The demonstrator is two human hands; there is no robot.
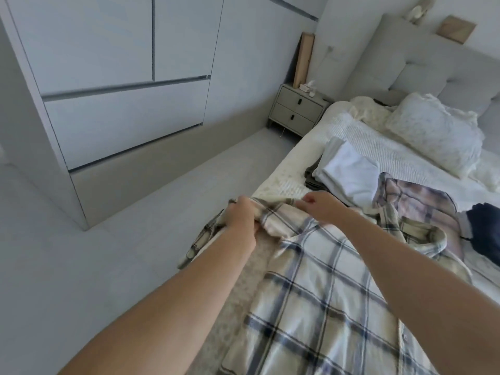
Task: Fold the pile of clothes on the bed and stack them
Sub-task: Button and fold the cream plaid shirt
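A cream shirt with a blue check [313, 293] lies spread across the near edge of the bed [286, 169]. My left hand [242, 215] grips a bunched part of it at the bed's left edge, where a sleeve hangs over the side. My right hand [323, 207] pinches the shirt's far edge just to the right. Beyond my hands sits a small stack of folded clothes [346, 177], white on top of grey. A pinkish plaid garment [422, 204] and a dark navy garment [484, 228] lie unfolded at the right.
Pillows [433, 133] and a rumpled blanket fill the head of the bed under a padded headboard [433, 74]. A two-drawer nightstand [295, 109] stands in the corner. White wardrobe doors [108, 90] line the left wall across a strip of pale floor [81, 266].
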